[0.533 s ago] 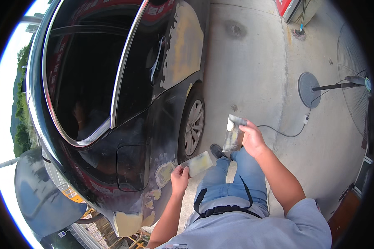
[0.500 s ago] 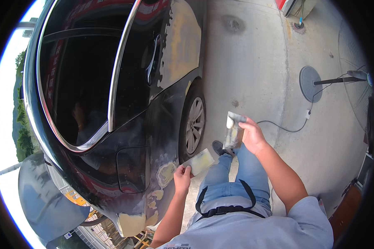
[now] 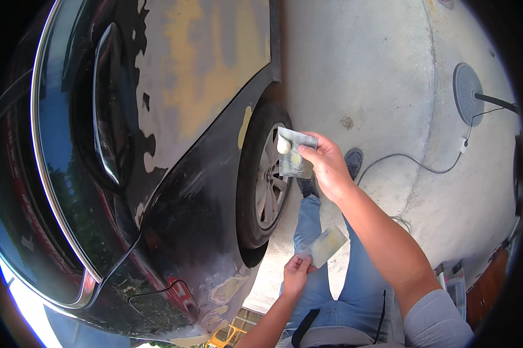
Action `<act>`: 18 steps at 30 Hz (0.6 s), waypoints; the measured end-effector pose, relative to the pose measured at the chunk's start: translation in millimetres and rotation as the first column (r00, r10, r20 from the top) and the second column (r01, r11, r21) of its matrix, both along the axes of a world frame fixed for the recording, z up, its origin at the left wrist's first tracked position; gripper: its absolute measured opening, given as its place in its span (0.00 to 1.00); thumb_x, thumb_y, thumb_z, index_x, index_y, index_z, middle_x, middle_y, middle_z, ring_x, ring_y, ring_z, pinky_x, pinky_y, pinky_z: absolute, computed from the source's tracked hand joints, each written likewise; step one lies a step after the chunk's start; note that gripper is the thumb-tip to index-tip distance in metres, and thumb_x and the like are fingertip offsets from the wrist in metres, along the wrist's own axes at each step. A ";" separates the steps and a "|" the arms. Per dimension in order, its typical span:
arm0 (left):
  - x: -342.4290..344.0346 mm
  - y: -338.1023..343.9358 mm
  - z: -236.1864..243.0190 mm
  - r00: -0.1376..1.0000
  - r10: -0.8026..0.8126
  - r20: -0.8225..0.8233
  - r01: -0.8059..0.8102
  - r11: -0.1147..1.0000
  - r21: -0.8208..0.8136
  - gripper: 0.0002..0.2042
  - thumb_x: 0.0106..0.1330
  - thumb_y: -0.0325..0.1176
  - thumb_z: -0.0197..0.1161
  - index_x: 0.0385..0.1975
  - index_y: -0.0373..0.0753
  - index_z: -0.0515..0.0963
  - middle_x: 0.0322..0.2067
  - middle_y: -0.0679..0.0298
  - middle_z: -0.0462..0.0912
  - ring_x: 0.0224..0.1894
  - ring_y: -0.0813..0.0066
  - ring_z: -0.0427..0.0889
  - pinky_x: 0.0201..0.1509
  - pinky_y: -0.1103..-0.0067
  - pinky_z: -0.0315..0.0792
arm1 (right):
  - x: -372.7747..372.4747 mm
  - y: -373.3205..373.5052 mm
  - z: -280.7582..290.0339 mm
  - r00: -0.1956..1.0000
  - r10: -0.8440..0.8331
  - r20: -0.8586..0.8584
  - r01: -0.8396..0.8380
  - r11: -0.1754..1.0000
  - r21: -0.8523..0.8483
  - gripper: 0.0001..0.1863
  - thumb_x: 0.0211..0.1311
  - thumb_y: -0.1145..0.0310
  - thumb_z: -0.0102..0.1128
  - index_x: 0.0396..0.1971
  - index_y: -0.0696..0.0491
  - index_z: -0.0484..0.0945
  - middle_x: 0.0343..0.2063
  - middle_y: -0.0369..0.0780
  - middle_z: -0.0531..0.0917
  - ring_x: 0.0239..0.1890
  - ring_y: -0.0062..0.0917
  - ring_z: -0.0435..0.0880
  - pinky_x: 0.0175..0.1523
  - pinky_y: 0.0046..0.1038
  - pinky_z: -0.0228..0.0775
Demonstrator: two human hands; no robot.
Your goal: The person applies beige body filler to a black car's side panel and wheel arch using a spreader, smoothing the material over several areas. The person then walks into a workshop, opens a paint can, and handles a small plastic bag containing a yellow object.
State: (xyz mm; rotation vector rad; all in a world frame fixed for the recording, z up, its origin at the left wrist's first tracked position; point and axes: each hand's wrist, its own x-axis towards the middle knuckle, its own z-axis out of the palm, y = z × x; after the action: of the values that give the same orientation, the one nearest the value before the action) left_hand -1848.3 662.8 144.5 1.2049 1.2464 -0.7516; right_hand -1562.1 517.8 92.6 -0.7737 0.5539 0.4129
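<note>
My right hand grips a flat metal spreader with a white dab of paste and yellowish smears, raised just beside the rear wheel. Lower down, my left hand pinches a second flat spreader with pale yellow residue. Along the left is a black car with a chrome window strip and a door handle. Its door has a large sanded grey-and-yellow patch; smaller pale filler patches show on the rear lower panel.
A round grey fan base with a dark pole stands on the concrete floor at right. A cable with a white connector runs over the floor. My feet and legs are close beside the wheel.
My view has moved closer to the car's door patch and handle. My right hand with its spreader has risen toward the wheel; my left hand sits lower, spreader still held.
</note>
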 end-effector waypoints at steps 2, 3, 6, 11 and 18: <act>0.5 0.8 -16.1 0.999 0.032 0.000 -0.032 0.999 -0.024 0.07 0.76 0.28 0.61 0.46 0.32 0.81 0.33 0.64 0.85 0.33 0.80 0.84 0.39 0.83 0.77 | 18.8 18.6 -24.3 1.000 -0.022 0.019 0.023 0.999 -0.024 0.15 0.72 0.75 0.59 0.56 0.60 0.78 0.44 0.36 0.85 0.44 0.15 0.81 0.50 0.22 0.73; 2.9 7.0 -25.9 1.000 -0.008 -0.029 0.007 1.000 -0.018 0.07 0.76 0.28 0.61 0.47 0.31 0.80 0.35 0.64 0.85 0.33 0.79 0.85 0.40 0.82 0.78 | 26.2 26.1 -35.9 0.997 -0.059 0.059 0.060 0.998 -0.020 0.15 0.71 0.76 0.59 0.56 0.60 0.79 0.43 0.35 0.85 0.43 0.15 0.81 0.49 0.22 0.73; 3.5 23.1 -37.3 0.995 -0.035 -0.090 0.034 0.999 -0.020 0.09 0.77 0.28 0.60 0.50 0.31 0.79 0.37 0.62 0.85 0.35 0.77 0.85 0.42 0.80 0.81 | 40.5 57.4 -60.7 0.983 -0.169 0.072 0.175 0.982 -0.077 0.14 0.69 0.76 0.59 0.52 0.61 0.81 0.38 0.34 0.85 0.39 0.14 0.80 0.44 0.21 0.72; 8.9 48.1 -41.4 0.990 -0.022 -0.139 0.021 1.000 -0.012 0.09 0.77 0.28 0.60 0.51 0.32 0.80 0.37 0.65 0.86 0.34 0.80 0.85 0.43 0.83 0.78 | 46.5 90.9 -76.7 0.956 -0.194 0.219 0.273 0.862 -0.427 0.10 0.69 0.78 0.57 0.47 0.60 0.83 0.36 0.37 0.86 0.37 0.16 0.80 0.44 0.22 0.73; 10.1 68.3 -49.6 0.988 -0.033 -0.153 0.026 0.999 -0.045 0.10 0.77 0.28 0.60 0.53 0.31 0.80 0.38 0.64 0.87 0.35 0.80 0.85 0.43 0.82 0.78 | 61.4 111.5 -87.1 0.850 -0.228 0.475 0.475 0.722 -0.503 0.12 0.66 0.82 0.57 0.47 0.61 0.84 0.39 0.43 0.87 0.40 0.28 0.86 0.51 0.26 0.76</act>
State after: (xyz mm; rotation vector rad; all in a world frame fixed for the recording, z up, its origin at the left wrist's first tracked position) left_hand -1838.2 731.1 94.9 1.1492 1.3340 -0.9028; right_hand -1500.7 629.4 5.6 -1.3050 0.4494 -0.3155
